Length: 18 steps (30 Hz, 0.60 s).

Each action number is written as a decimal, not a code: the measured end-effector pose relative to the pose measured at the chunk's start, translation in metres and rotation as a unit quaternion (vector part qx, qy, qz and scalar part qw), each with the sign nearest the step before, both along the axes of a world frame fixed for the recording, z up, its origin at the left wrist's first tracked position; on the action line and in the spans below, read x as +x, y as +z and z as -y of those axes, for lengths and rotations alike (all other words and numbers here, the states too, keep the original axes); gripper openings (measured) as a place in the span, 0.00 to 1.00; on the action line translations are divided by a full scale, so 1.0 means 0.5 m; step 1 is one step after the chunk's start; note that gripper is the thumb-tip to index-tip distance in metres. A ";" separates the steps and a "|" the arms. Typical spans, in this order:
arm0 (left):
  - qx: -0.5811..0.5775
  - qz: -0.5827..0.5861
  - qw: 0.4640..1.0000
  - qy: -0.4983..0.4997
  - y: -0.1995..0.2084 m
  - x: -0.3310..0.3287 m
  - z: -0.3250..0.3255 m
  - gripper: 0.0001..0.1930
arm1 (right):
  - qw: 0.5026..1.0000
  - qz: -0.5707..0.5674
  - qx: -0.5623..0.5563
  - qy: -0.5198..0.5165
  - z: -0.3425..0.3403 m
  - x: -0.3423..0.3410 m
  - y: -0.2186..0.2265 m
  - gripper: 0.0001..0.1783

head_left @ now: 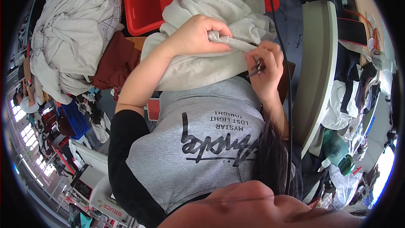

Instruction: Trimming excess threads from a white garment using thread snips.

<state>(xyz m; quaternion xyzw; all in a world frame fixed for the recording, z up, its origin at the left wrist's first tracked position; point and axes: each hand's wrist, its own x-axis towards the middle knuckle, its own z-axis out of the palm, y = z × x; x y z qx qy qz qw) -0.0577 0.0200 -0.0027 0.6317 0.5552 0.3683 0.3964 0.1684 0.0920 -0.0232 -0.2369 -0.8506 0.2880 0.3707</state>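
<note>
A large pale grey-beige cloth [202, 71] lies across my lap and runs up to the red tub. My left hand [198, 36] is closed on a folded edge of it, thumb and fingers pinching the rolled seam. At the other end of that seam is my right hand [268, 63], with its fingertips against the cloth. Curled inside the right fingers is a small dark tool [256, 71] with thin tips, which looks like thread snips. The palm hides most of it.
A red plastic tub [145, 4] stands ahead, partly under the cloth. To the left lie a heap of pale garments [69, 29] and a dark red cloth [117, 61]. A curved table edge [316, 71] and a hanging black cable [283, 38] are on the right.
</note>
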 end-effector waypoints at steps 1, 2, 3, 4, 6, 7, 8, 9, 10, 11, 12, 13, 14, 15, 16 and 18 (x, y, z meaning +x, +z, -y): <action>-0.002 0.036 0.998 0.052 -0.008 0.005 0.004 0.10 | 0.999 0.029 -0.028 -0.036 0.005 0.000 -0.001 0.16; -0.004 0.037 0.998 0.053 -0.015 0.008 0.006 0.10 | 0.998 0.030 -0.030 -0.036 0.010 -0.002 0.003 0.16; -0.010 0.052 0.996 0.076 -0.020 0.011 0.011 0.10 | 0.996 0.025 -0.063 -0.058 0.015 -0.007 0.015 0.20; -0.016 0.066 0.993 0.099 -0.023 0.013 0.015 0.10 | 0.992 0.021 -0.095 -0.080 0.018 -0.008 0.027 0.24; -0.027 0.061 0.992 0.108 -0.022 0.013 0.016 0.10 | 0.993 0.068 -0.074 -0.054 0.020 0.004 0.043 0.29; -0.036 0.055 0.991 0.115 -0.021 0.012 0.015 0.11 | 0.995 0.038 -0.087 -0.026 0.024 0.008 0.046 0.25; -0.038 0.056 0.991 0.116 -0.019 0.011 0.013 0.11 | 0.995 0.007 -0.099 0.001 0.028 0.012 0.052 0.22; -0.043 0.068 0.991 0.108 -0.018 0.010 0.010 0.11 | 0.997 0.006 -0.077 0.022 0.031 0.013 0.069 0.18; -0.047 0.081 0.991 0.100 -0.019 0.008 0.008 0.11 | 0.997 0.008 -0.079 0.022 0.036 0.018 0.075 0.18; -0.048 0.082 0.990 0.100 -0.021 0.007 0.008 0.11 | 0.986 0.003 -0.150 0.068 0.041 0.022 0.080 0.17; -0.044 0.077 0.991 0.101 -0.025 0.007 0.007 0.11 | 0.969 -0.002 -0.221 0.112 0.044 0.025 0.080 0.17; -0.040 0.072 0.991 0.102 -0.027 0.007 0.007 0.11 | 0.966 -0.015 -0.235 0.105 0.052 0.017 0.076 0.15; -0.040 0.072 0.991 0.102 -0.029 0.007 0.008 0.11 | 0.966 -0.014 -0.236 0.105 0.054 0.013 0.071 0.15; -0.031 0.073 0.992 0.099 -0.030 0.007 0.009 0.11 | 0.961 0.036 -0.255 0.099 0.054 0.010 0.065 0.16; -0.021 0.073 0.992 0.097 -0.031 0.007 0.010 0.11 | 0.953 0.086 -0.274 0.094 0.054 0.005 0.058 0.16; -0.026 0.065 0.993 0.090 -0.027 0.006 0.008 0.12 | 0.956 0.087 -0.273 0.066 0.052 -0.008 0.037 0.16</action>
